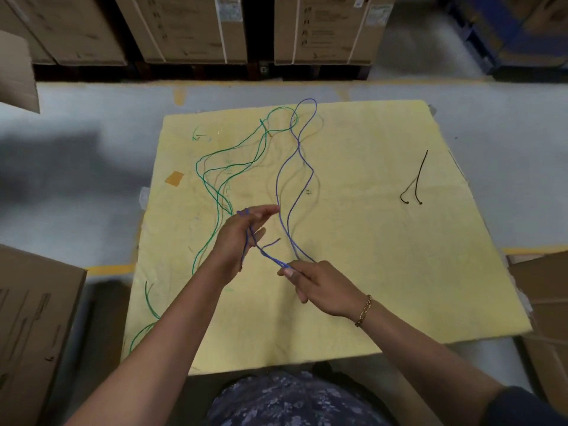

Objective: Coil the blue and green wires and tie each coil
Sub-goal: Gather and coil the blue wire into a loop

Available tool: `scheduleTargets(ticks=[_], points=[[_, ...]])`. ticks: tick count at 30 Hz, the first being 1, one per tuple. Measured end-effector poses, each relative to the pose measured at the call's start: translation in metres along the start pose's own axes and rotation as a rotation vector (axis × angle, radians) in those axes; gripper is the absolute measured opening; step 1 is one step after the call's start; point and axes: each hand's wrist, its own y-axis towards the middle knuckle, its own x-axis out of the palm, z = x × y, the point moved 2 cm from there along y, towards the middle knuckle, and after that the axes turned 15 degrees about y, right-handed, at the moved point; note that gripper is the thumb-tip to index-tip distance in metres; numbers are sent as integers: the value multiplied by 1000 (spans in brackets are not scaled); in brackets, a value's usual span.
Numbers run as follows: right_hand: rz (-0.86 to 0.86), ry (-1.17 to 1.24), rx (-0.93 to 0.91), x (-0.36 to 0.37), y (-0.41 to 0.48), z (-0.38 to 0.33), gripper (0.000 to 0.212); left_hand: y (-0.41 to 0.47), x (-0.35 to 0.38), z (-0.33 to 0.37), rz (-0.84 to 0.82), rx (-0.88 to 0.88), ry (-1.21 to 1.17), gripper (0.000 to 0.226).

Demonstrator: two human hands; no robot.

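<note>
A long blue wire (278,179) lies in loose curves down the middle of the yellow mat (368,241), reaching its far edge. My left hand (238,238) has the blue wire looped round its straight fingers and palm, a short free end sticking out beside it. My right hand (316,284) pinches the blue wire between thumb and fingers, drawn taut from the left hand. The green wire (215,170) sprawls over the mat's left half and trails off its near left edge. Two black cable ties (415,186) lie on the right side.
The mat lies on a grey floor with yellow lines. Cardboard boxes (33,318) stand at the near left, another box (544,287) at the near right, and stacked cartons (184,29) along the back. A brown tape patch (174,178) sticks to the mat's left.
</note>
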Motion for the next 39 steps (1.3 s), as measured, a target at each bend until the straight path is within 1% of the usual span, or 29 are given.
scheduleTargets(ticks=[2, 3, 6, 9, 11, 13, 16, 19, 21, 23, 24, 25, 26, 29, 30, 31, 33, 34, 35, 36, 37, 38, 39], points=[[22, -70, -31, -6, 0, 1, 58, 0, -2, -4, -56, 16, 329, 36], [33, -99, -47, -10, 0, 2, 56, -1, -3, -4, -97, 10, 473, 34], [81, -140, -90, -24, 0, 5, 37, -5, -11, -11, -216, -78, 811, 39], [166, -45, -82, -48, 2, 7, 27, -6, -28, -21, -296, -191, 968, 31], [250, 107, -67, -65, 4, 8, 27, -7, -36, -27, -321, -250, 974, 33], [373, 212, -71, -81, 6, 11, 30, -11, -40, -32, -304, -291, 925, 35], [567, 186, -51, -103, 11, 23, 32, -17, -43, -37, -298, -340, 841, 36], [688, 145, 84, -118, 11, 41, 36, -25, -43, -39, -288, -406, 553, 36], [779, 174, 196, -124, 7, 51, 39, -29, -45, -43, -279, -466, 321, 40], [832, 223, 326, -126, 4, 62, 41, -32, -45, -46, -275, -517, 108, 42], [827, 207, 402, -127, 2, 68, 41, -32, -45, -47, -270, -538, 4, 42], [781, 144, 484, -128, 0, 73, 42, -34, -42, -48, -264, -558, -100, 43], [689, 39, 577, -129, -2, 78, 44, -35, -40, -48, -261, -573, -196, 43], [311, -297, 830, -125, -5, 79, 57, -40, -28, -45, -277, -588, -412, 43], [243, -392, 858, -124, -5, 73, 61, -40, -24, -44, -281, -587, -455, 43], [236, -493, 850, -126, -2, 64, 63, -41, -20, -42, -282, -585, -487, 44], [334, -648, 753, -132, 5, 40, 62, -40, -12, -37, -279, -587, -537, 46], [398, -670, 657, -133, 9, 27, 62, -40, -9, -35, -281, -589, -566, 47], [476, -683, 492, -129, 11, 11, 64, -40, -5, -33, -292, -591, -594, 48], [562, -686, 243, -122, 13, -4, 66, -40, -2, -30, -312, -593, -619, 48], [623, -665, -55, -111, 14, -22, 65, -40, 2, -27, -341, -596, -640, 49], [619, -633, -317, -97, 15, -37, 63, -41, 6, -24, -376, -600, -657, 48], [541, -622, -496, -82, 18, -47, 63, -41, 10, -20, -414, -603, -668, 47]])
